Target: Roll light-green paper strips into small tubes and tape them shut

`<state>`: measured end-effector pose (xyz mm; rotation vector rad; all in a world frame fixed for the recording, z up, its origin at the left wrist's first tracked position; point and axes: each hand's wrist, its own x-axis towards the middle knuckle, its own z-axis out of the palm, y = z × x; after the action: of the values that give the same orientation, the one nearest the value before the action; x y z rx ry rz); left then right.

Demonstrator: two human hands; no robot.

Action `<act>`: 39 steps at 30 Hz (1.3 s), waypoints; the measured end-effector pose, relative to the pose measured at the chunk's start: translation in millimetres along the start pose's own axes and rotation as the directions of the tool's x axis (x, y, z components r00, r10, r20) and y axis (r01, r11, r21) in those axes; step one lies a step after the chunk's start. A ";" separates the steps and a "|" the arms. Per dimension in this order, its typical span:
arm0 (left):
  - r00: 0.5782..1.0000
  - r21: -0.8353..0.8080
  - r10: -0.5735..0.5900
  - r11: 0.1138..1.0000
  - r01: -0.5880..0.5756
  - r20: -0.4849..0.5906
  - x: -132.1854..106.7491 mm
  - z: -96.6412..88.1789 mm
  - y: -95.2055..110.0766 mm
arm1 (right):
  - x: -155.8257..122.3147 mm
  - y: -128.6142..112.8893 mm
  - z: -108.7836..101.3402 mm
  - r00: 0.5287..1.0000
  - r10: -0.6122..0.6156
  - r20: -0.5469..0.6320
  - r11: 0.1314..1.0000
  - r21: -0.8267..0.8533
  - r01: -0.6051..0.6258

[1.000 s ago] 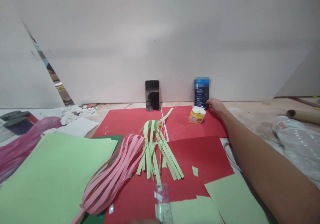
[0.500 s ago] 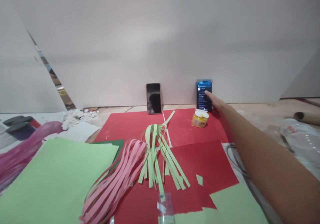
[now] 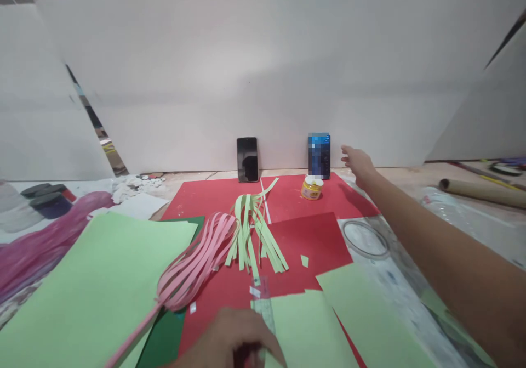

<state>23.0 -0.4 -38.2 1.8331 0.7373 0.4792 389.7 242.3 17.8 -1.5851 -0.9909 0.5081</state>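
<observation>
My right hand (image 3: 356, 163) is off to the right of a phone (image 3: 319, 157) with a lit screen, fingers apart and holding nothing. At the bottom middle my left hand (image 3: 236, 329) is bent and smeared by motion, its fingertips partly out of view. Just beyond it lies a clear ruler (image 3: 263, 302) over green and red paper. Pink paper strips (image 3: 201, 258), looped on a pink stick (image 3: 137, 332), rest to its left. Light green paper strips (image 3: 250, 231) lie bunched beyond, on the red paper (image 3: 299, 236).
A second phone (image 3: 247, 159) with a dark screen leans on the white board (image 3: 246, 55). A yellow tub (image 3: 312, 188) stands by the lit phone. Green sheets (image 3: 115, 269) lie at left, a tape ring (image 3: 365, 240) and cardboard tube (image 3: 480, 191) at right.
My right hand has left the lit phone's screen and moved right. My left hand has come into view at the bottom. The view has tilted up, and the pink stick now shows.
</observation>
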 end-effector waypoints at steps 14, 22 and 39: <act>0.892 0.456 0.157 0.888 0.060 -0.423 15.3 -24.6 59.3 | -302.9 -63.8 -13.1 0.594 -0.366 0.717 0.870 0.037 0.492; 0.873 0.228 0.059 0.972 0.061 -0.485 8.7 -22.2 44.4 | -302.3 -37.4 -2.2 0.627 -0.300 0.719 0.945 0.135 0.296; 0.909 -0.105 -0.040 0.994 -0.004 -0.415 8.4 -7.7 30.7 | -322.2 -31.0 -6.5 0.641 -0.122 0.758 0.984 0.179 -0.025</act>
<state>32.3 2.7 -6.9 1.6407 0.9950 0.8988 207.1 -23.5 -11.1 -1.1560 -1.5684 1.2701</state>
